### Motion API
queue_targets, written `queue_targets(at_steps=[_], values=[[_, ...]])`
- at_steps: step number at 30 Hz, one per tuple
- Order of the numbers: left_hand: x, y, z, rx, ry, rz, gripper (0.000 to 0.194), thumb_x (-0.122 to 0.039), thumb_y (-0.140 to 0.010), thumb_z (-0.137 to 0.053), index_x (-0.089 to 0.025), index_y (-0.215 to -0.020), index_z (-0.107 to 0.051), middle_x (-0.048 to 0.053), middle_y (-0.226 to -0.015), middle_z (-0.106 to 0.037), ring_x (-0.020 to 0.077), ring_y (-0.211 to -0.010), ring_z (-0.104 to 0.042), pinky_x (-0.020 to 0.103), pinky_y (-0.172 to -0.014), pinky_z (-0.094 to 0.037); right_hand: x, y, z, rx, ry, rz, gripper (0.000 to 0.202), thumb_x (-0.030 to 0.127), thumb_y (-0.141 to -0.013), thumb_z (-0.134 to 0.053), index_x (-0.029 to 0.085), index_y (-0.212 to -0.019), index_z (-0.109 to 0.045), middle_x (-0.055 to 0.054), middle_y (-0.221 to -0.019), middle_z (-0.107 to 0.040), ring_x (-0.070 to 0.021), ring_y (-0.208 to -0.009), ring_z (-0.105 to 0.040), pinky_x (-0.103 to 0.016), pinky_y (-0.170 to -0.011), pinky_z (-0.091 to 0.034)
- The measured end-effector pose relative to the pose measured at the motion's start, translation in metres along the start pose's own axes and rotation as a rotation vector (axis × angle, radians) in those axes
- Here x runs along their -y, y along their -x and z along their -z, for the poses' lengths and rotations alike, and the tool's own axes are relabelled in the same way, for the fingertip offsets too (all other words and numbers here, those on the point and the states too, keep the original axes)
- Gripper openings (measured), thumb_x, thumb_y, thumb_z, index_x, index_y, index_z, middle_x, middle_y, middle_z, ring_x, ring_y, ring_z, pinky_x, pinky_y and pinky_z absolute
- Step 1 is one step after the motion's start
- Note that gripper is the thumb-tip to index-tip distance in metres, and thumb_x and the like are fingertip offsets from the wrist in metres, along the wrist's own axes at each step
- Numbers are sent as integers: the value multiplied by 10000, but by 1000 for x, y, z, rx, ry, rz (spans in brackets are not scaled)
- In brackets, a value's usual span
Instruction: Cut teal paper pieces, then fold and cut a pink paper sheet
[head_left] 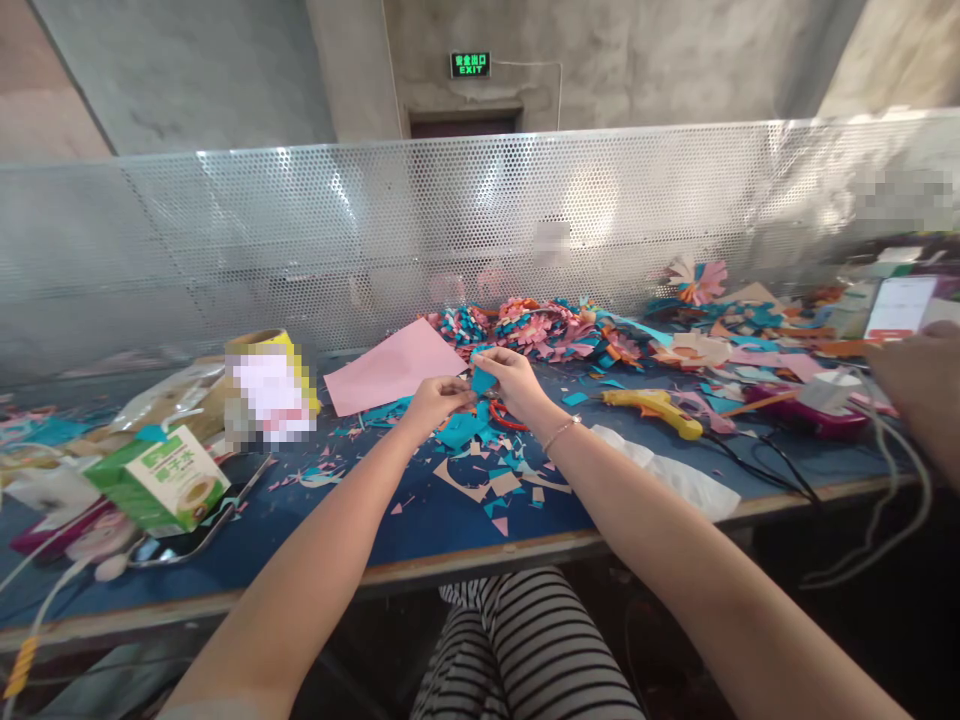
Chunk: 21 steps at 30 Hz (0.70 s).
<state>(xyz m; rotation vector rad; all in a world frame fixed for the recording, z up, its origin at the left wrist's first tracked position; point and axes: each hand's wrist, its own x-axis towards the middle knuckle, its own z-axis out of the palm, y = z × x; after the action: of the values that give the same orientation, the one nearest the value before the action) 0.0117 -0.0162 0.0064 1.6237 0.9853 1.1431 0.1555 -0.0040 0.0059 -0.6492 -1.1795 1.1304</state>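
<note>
A small piece of blue paper is pinched between the fingertips of my right hand, above the middle of the table. My left hand is closed, its fingertips meeting the lower left edge of that paper. Just below my hands lie blue paper scraps. A red-handled tool, perhaps scissors, shows partly under my right hand. Beyond my left hand rests a large pink paper sheet. Cream paper offcuts are scattered nearer the front edge.
Pink and blue paper flowers are heaped against the perforated metal screen. A yellow glue gun lies at right, beside crumpled white paper. A green carton stands on the left over a phone. Another person's hand is far right.
</note>
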Motion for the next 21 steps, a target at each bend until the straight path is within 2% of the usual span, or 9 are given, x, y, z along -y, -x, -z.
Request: queue_targets(at_steps=[5, 14, 21], values=[[-3, 1, -1, -4, -2, 2, 384, -389, -442, -807, -142, -658, -607, 1, -543, -625, 142, -542, -599, 297, -623, -507, 0, 0, 0, 8, -14, 7, 332, 437, -538, -746, 169, -656, -591, 19, -595, -569, -74, -503, -460, -212, -456, -351], [-1, 1, 0, -3, -23, -21, 312, -368, -490, -780, -149, -645, -621, 6, -552, -626, 158, -569, -603, 297, -616, -494, 1, 0, 0, 20, -39, 8, 309, 415, -537, -750, 175, -625, -577, 21, -587, -568, -73, -489, -454, -211, -441, -346], [0, -2, -3, -114, -114, -229, 258, -369, -608, -700, -138, -718, -667, 42, -708, -677, 178, -704, -610, 284, -676, -469, -2, 3, -6, 9, -8, 13, 268, 369, -508, -758, 169, -574, -591, 16, -590, -568, -89, -530, -486, -221, -470, -374]])
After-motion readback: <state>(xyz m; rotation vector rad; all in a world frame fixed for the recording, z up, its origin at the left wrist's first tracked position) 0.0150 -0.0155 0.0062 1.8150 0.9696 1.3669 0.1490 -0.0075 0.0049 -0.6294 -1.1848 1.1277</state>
